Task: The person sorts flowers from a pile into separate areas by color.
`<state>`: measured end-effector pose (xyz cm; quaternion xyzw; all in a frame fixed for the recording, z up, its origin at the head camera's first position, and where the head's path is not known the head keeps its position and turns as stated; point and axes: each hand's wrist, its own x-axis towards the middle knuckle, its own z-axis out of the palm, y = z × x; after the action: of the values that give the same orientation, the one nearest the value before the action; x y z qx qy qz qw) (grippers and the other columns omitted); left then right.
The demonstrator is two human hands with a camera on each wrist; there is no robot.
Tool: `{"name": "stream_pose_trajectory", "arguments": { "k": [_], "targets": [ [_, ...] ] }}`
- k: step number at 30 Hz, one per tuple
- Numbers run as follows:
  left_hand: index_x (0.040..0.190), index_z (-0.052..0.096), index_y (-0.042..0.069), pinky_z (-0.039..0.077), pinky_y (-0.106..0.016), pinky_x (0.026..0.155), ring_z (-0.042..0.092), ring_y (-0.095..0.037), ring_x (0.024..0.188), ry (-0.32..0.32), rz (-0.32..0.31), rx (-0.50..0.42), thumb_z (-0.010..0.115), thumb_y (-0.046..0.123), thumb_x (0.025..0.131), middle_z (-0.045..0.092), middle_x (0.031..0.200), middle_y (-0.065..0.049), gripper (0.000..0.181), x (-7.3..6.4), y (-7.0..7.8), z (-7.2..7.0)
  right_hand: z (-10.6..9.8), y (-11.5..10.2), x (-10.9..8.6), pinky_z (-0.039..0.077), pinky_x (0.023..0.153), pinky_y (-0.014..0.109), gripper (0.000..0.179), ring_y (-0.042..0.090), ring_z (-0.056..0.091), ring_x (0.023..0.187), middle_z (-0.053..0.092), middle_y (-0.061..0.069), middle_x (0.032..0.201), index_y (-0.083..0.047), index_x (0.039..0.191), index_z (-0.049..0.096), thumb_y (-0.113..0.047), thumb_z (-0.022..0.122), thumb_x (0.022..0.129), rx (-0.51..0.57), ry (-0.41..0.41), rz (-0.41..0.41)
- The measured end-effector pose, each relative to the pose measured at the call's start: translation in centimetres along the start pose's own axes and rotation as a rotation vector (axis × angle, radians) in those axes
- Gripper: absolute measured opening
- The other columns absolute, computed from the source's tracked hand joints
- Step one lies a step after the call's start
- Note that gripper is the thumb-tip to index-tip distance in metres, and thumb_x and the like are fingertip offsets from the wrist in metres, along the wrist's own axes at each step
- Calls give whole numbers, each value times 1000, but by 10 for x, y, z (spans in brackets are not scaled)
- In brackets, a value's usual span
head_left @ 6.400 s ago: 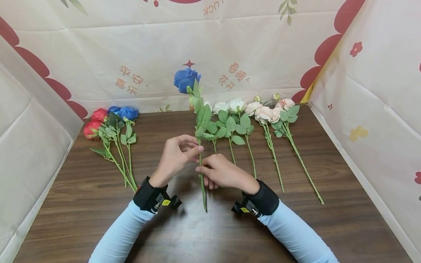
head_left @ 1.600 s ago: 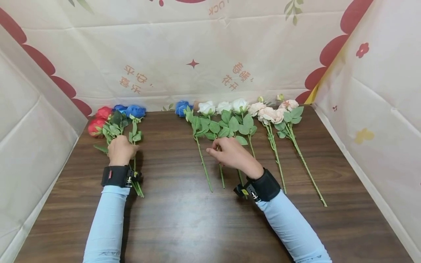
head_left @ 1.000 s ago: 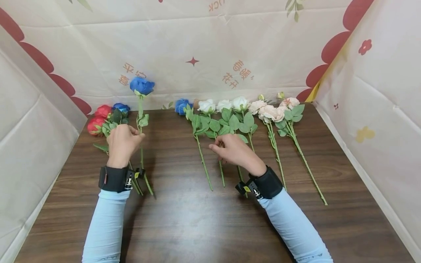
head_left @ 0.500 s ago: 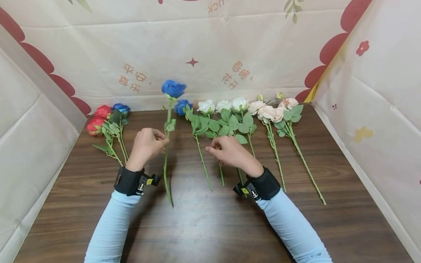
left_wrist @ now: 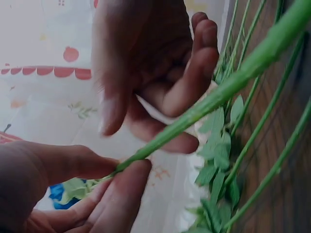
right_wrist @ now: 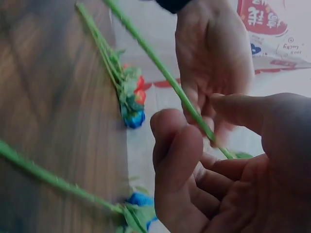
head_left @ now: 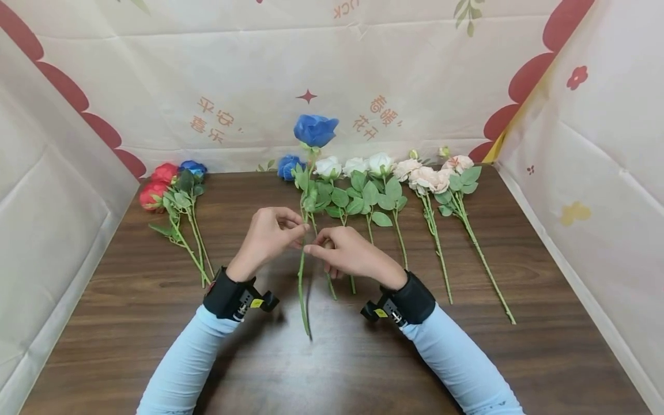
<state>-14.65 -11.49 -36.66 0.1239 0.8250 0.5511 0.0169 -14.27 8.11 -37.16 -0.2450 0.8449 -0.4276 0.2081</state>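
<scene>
My left hand (head_left: pixel 267 237) pinches the green stem of a blue rose (head_left: pixel 315 131) between thumb and fingers, holding it upright above the middle of the table. In the left wrist view the stem (left_wrist: pixel 204 109) runs up to the right from those fingertips. My right hand (head_left: pixel 355 253) is close beside the stem, just below the left hand. Its thumb and loosely bent fingers (left_wrist: pixel 187 99) are spread apart around the stem without gripping it. Behind the held flower, another blue rose (head_left: pixel 290 167) lies on the table.
Red roses (head_left: pixel 154 196) and one blue rose (head_left: pixel 192 168) lie together on the table's left. White roses (head_left: pixel 355 166) lie right of the middle, then pale pink flowers (head_left: pixel 429 180). Printed cloth walls (head_left: pixel 249 75) stand behind the wooden table (head_left: pixel 332 369) and at its sides.
My left hand has taken a blue rose from the left bunch and carried it right to the middle. An earlier blue rose now lies beside the white ones. My right hand has moved slightly left.
</scene>
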Motion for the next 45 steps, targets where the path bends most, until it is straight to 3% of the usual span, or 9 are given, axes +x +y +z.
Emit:
{"name": "stream_pose_trajectory", "arguments": {
  "k": [9, 15, 23, 27, 31, 36, 40, 45],
  "targets": [
    [90, 67, 1, 55, -38, 59, 66, -30, 65, 42, 33, -114, 69, 14, 86, 67, 79, -11, 13, -4, 7, 10, 11, -5, -1, 53, 51, 46, 27, 22, 60, 45, 62, 10, 60, 0, 82, 62, -19, 53, 99, 111, -76, -47],
    [91, 68, 2, 55, -37, 59, 66, -25, 63, 61, 42, -115, 69, 16, 86, 67, 81, -17, 16, -4, 8, 11, 13, -9, -3, 53, 51, 47, 29, 21, 60, 44, 62, 8, 58, 0, 77, 62, -16, 52, 99, 128, -32, -22],
    [92, 68, 3, 55, -32, 57, 66, -21, 61, 62, 45, -116, 69, 18, 86, 67, 80, -17, 17, -4, 8, 10, 15, -9, -2, 52, 50, 47, 29, 21, 60, 44, 62, 9, 58, -1, 79, 63, -15, 50, 100, 133, -9, -23],
    [93, 68, 5, 54, -35, 54, 65, -18, 58, 68, 71, -33, 70, 25, 87, 67, 76, -10, 22, -3, 8, 6, 15, -7, -1, 52, 50, 46, 29, 21, 60, 44, 62, 8, 58, -1, 78, 63, -15, 49, 100, 128, 3, -33],
    [94, 67, 8, 53, -34, 50, 65, -16, 54, 123, 92, 117, 68, 36, 87, 67, 72, -4, 29, -2, 9, -10, 14, -3, 3, 52, 50, 47, 31, 21, 59, 44, 62, 8, 58, 0, 79, 63, -17, 49, 100, 116, 21, -29],
    [93, 67, 11, 51, -26, 47, 65, -13, 53, 268, 63, 265, 64, 46, 87, 67, 71, 0, 36, 4, -2, -48, 18, 5, 16, 52, 50, 45, 34, 24, 59, 46, 62, 9, 58, 5, 82, 64, -19, 48, 101, 122, 25, -4],
    [95, 67, 9, 51, -24, 47, 66, -15, 54, 337, 12, 308, 62, 45, 89, 68, 74, -5, 37, 5, -15, -76, 26, 7, 34, 53, 52, 42, 36, 28, 61, 50, 62, 9, 59, 6, 84, 66, -19, 48, 102, 103, -3, 55],
    [98, 67, 5, 51, -24, 48, 67, -16, 56, 342, -37, 319, 60, 45, 90, 69, 78, -13, 41, 3, -21, -95, 37, -2, 65, 53, 49, 32, 35, 24, 62, 50, 62, 7, 58, 2, 76, 65, -17, 50, 100, 13, -36, 120]
  ]
}}
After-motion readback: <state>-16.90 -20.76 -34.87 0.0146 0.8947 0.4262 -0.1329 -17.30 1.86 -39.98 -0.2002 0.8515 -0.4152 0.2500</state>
